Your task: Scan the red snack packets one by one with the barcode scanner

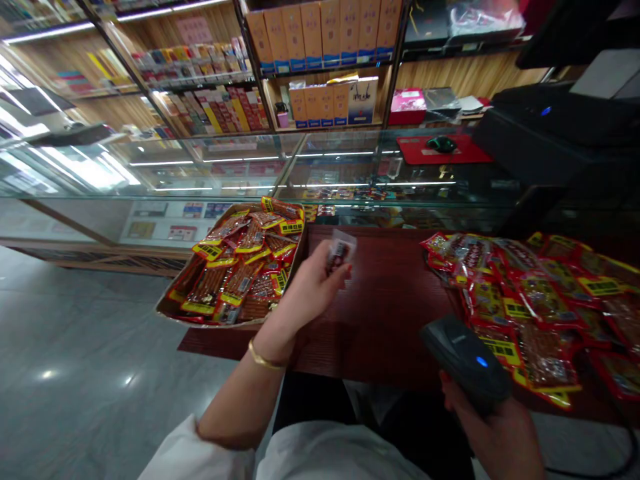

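Note:
My left hand [320,283] is closed around a small clear snack packet [341,250] with dark contents, held above the dark red wooden counter [380,300]. My right hand [493,427] grips a black barcode scanner [463,360] with a blue light lit on top; its head points up and left, toward the packet. Left of my left hand stands a cardboard box [227,325] full of red and yellow snack packets [245,263]. To the right of the scanner lies a spread pile of similar red and yellow packets [540,300].
Behind the counter runs a glass display case [240,157]. A computer mouse [441,144] rests on a red mat [413,152], beside a black machine [545,133] at the right. Farther back, shelves hold boxed goods [320,33]. Grey floor [100,367] shows at left.

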